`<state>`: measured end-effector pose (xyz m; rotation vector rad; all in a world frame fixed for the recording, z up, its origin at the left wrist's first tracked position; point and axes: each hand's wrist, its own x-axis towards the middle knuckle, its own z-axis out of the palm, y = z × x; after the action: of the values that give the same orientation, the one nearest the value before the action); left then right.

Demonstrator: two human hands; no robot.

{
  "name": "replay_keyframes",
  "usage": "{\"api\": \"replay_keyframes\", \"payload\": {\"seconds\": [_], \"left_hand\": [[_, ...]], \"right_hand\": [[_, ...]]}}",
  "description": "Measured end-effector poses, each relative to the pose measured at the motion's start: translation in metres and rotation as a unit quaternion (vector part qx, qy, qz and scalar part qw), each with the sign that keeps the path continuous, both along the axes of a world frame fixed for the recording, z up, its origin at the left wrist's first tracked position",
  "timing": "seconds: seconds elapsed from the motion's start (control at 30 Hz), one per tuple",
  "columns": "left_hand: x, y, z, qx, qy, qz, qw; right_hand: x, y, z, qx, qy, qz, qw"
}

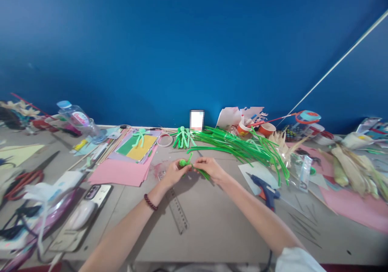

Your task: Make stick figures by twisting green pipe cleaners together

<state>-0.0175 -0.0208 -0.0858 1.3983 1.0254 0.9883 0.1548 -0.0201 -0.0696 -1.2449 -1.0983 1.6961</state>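
Over the middle of the table, my left hand [172, 174] pinches a small figure of coiled green pipe cleaner [182, 163], its round wound end showing above the fingers. My right hand [212, 169] is closed on the green strands of the same piece, and loose ends stick out below its fingers. Just beyond are several finished-looking light green pipe-cleaner figures [182, 138], standing or leaning together. A large bundle of green pipe cleaners [242, 144] spreads to the right. Below my left hand lies a clear ruler [178, 213]. My fingertips partly hide the held piece.
A blue glue gun [264, 188] lies right of my right forearm. Pink paper sheets [121, 173], a phone [71, 223] and red-handled scissors [26, 184] are on the left. A plastic bottle [77, 118] leans near the blue wall [194, 49]. Corn husks [348, 169] lie far right.
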Motion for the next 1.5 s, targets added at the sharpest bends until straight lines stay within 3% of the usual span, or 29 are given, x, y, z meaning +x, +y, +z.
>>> {"api": "replay_keyframes", "payload": {"seconds": [0.17,0.33,0.5,0.67,0.83,0.93,1.03,1.17,1.37,1.5], "left_hand": [[-0.005,-0.002,0.003,0.004,-0.002,-0.050,0.999],[-0.009,-0.003,0.008,-0.014,-0.009,-0.070,0.997],[-0.006,-0.001,0.006,-0.040,-0.022,-0.019,0.999],[-0.002,-0.001,0.008,-0.040,-0.025,0.016,0.999],[0.000,-0.003,0.011,-0.027,-0.007,0.011,1.000],[0.001,-0.003,0.008,-0.020,0.003,0.002,1.000],[0.001,-0.004,0.007,-0.019,-0.008,-0.017,1.000],[0.001,-0.007,0.012,-0.038,-0.041,-0.045,0.997],[-0.002,-0.009,0.018,-0.021,-0.060,-0.065,0.996],[-0.003,-0.009,0.017,-0.031,-0.104,-0.111,0.988]], "right_hand": [[0.006,0.000,0.008,-0.124,0.090,0.054,0.987],[0.007,-0.002,0.004,-0.162,0.137,0.080,0.974],[0.008,0.000,0.007,-0.084,0.104,0.055,0.989],[0.011,-0.003,0.018,0.025,-0.022,0.062,0.998],[0.008,-0.010,0.019,0.198,-0.192,0.063,0.959],[0.007,-0.011,0.018,0.242,-0.239,0.059,0.938],[0.009,-0.009,0.018,0.176,-0.190,0.089,0.962],[0.013,-0.005,0.019,-0.017,-0.025,0.128,0.991],[0.011,-0.004,0.010,-0.202,0.135,0.165,0.956],[0.007,-0.009,0.009,-0.240,0.197,0.177,0.934]]}}
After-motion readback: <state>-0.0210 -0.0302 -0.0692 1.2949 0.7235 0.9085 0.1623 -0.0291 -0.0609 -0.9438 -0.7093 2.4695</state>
